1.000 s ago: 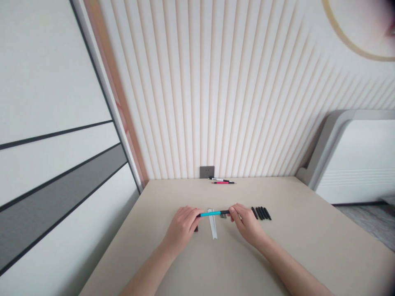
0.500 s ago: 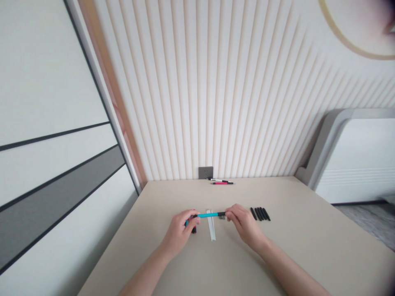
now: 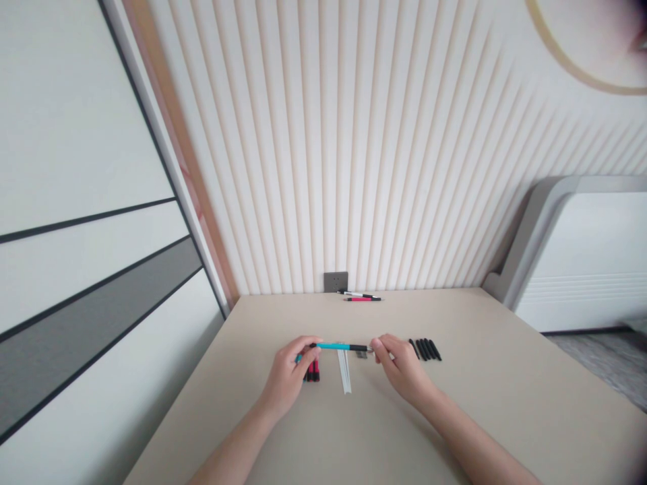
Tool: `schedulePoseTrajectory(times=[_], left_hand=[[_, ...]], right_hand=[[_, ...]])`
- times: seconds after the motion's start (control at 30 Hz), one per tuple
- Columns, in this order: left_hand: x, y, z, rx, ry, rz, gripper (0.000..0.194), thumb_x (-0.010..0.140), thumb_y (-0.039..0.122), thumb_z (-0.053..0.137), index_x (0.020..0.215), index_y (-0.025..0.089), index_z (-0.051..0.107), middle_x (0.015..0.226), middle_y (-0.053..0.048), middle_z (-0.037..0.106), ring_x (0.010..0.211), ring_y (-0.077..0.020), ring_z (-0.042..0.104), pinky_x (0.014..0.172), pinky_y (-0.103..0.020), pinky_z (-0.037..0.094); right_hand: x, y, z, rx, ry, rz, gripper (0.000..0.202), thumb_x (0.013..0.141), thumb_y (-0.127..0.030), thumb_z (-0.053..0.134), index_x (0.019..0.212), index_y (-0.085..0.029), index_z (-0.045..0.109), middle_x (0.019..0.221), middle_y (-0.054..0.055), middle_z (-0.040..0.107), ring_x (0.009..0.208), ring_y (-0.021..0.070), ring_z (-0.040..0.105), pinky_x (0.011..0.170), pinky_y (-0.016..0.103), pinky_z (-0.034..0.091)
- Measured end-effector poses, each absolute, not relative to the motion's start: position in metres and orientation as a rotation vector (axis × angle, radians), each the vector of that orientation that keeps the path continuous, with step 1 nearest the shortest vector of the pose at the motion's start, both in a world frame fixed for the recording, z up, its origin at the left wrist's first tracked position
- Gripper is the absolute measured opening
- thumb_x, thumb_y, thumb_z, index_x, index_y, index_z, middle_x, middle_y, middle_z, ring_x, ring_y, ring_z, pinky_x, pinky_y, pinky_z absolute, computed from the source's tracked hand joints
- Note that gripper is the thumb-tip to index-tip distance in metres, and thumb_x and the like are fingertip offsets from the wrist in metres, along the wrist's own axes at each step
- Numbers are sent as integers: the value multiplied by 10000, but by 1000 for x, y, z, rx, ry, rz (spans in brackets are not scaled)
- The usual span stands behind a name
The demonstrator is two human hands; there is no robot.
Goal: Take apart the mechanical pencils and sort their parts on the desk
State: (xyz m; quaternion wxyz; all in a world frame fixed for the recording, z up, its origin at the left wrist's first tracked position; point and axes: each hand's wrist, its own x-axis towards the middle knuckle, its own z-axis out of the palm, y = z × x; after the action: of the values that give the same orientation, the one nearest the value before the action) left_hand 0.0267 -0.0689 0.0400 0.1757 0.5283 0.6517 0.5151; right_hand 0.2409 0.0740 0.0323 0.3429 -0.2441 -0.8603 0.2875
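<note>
A blue pen with a black grip is held level above the table between my two hands. My left hand is closed round its left end. My right hand pinches the silver tip at the other end. Partly hidden under my left hand lie several pen barrels, red and black, with a bit of blue beside them. Below the held pen is a row of thin white refills. Small dark metallic parts lie just left of my right fingers; their kind is too small to tell.
Several black pen grips lie in a row right of my right hand. A white pen and a red pen rest at the table's back edge, below a wall socket. A pale cabinet stands left, a grey headboard right.
The pen has shifted slightly left with my left hand. More of its black grip and the silver tip show by my right fingers. More red barrels show under my left hand.
</note>
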Motion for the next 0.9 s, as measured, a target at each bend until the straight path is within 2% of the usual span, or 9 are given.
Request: schedulePoseTrajectory(times=[0.23, 0.4, 0.63, 0.77, 0.9], left_hand=[[26, -69, 41, 1488, 1828, 1508, 264, 886, 378, 566, 1002, 176, 688, 809, -33, 706, 754, -174, 652, 743, -271, 504], [27, -69, 42, 1470, 1847, 1515, 279, 874, 399, 570, 986, 173, 689, 784, -36, 702, 743, -183, 650, 729, -281, 510], [32, -71, 45, 1438, 1845, 1407, 304, 886, 433, 543, 923, 170, 693, 731, -31, 692, 676, -172, 621, 646, -249, 493], [33, -71, 46, 1398, 1837, 1395, 327, 885, 454, 536, 924, 164, 680, 726, -37, 691, 657, -174, 620, 616, -248, 495], [31, -69, 45, 1382, 1843, 1447, 304, 888, 443, 538, 935, 166, 653, 755, -42, 698, 712, -187, 646, 672, -267, 508]], right_hand=[[239, 74, 28, -688, -2245, 895, 533, 996, -469, 320, 637, -174, 580, 591, 6, 579, 549, 132, 521, 567, 238, 370], [238, 73, 25, -683, -2245, 983, 547, 989, -503, 310, 697, -173, 634, 582, 5, 592, 549, 141, 541, 561, 238, 380], [239, 76, 28, -651, -2235, 868, 480, 980, -480, 358, 697, -188, 612, 624, 22, 603, 583, 154, 538, 595, 258, 407], [240, 75, 29, -628, -2192, 851, 360, 952, -463, 445, 830, -195, 653, 754, 53, 654, 677, 179, 570, 646, 277, 451], [241, 72, 30, -648, -2151, 859, 294, 915, -459, 523, 983, -203, 652, 825, 58, 664, 740, 191, 574, 674, 284, 475]])
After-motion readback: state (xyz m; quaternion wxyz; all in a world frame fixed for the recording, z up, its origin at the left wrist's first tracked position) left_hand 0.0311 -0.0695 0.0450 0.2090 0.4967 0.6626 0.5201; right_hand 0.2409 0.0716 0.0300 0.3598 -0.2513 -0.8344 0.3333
